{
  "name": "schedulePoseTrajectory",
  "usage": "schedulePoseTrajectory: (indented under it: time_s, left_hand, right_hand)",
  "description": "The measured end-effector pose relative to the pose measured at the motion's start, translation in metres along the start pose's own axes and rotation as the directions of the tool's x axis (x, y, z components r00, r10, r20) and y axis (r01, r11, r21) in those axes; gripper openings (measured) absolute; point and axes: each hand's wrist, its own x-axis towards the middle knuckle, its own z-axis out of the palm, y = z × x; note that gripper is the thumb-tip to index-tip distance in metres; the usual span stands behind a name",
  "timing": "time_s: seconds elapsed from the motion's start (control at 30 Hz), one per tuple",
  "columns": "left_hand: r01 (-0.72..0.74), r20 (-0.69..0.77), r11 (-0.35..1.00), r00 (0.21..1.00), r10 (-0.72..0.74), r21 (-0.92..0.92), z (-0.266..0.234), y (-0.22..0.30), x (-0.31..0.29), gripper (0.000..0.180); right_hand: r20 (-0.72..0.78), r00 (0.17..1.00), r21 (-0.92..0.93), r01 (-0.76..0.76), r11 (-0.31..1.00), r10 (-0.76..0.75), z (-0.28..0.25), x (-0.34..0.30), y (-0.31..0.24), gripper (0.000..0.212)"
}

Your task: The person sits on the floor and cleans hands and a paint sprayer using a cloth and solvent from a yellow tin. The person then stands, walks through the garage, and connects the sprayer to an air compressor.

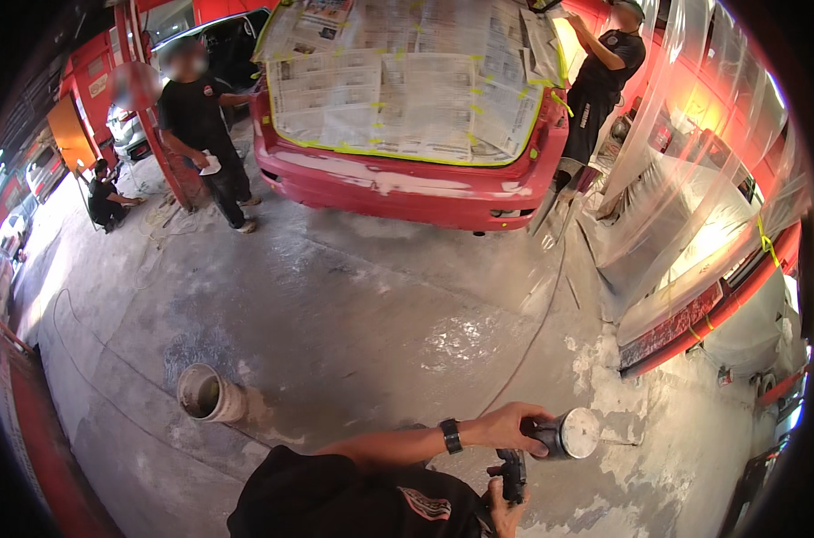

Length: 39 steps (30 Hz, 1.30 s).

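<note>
My left hand (pixel 517 425), with a dark watch on its wrist, reaches across in front of me. Its fingers close round the side of a dark cylinder-shaped container (pixel 575 434) with a pale, speckled round end facing up. Below it, close to my body, my right hand (pixel 507 513) grips a black handheld tool (pixel 512 475); its exact kind does not show. Whether the tool and the container are joined I cannot tell, as my left hand partly covers the space between them.
Ahead stands a red car (pixel 371 186), its rear masked with newspaper and yellow tape. A bucket (pixel 211 394) sits on the wet concrete floor (pixel 380 359), where a hose (pixel 550 309) lies. People stand at the car's left (pixel 200 117) and right (pixel 609 67). Plastic sheeting (pixel 685 179) hangs at right.
</note>
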Motion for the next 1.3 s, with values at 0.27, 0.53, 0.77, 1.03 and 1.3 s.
schedulePoseTrajectory:
  time_s: [0.27, 0.53, 0.77, 1.03, 1.3]
  left_hand:
    - [0.0, 0.046, 0.992, 0.999, 0.006, -0.125, -0.059, -0.017, 0.179, 0.081]
    - [0.066, 0.262, 0.993, 0.964, -0.039, -0.095, -0.084, -0.014, 0.361, 0.084]
    - [-0.005, 0.303, 0.989, 0.952, -0.04, 0.147, -0.113, -0.013, 0.487, 0.067]
    - [0.399, -0.411, 0.67, 0.899, -0.152, 0.626, -0.261, -0.208, 0.577, 0.059]
    - [0.792, -0.646, -0.267, 0.199, -0.737, 0.549, -0.34, -0.379, 0.285, 0.052]
  right_hand:
    - [0.039, 0.999, -0.046, -0.011, 0.999, 0.013, -0.048, 0.165, -0.038, 0.043]
    - [-0.033, 0.969, -0.096, -0.247, 0.964, 0.245, -0.102, 0.286, -0.085, 0.07]
    - [-0.364, 0.93, 0.018, -0.045, 0.999, 0.049, -0.144, 0.414, -0.074, 0.043]
    - [-0.311, 0.95, 0.053, -0.006, 0.999, 0.022, -0.275, 0.538, -0.094, 0.034]
    - [-0.259, 0.963, 0.134, -0.047, 0.99, 0.081, -0.376, 0.657, -0.112, 0.027]
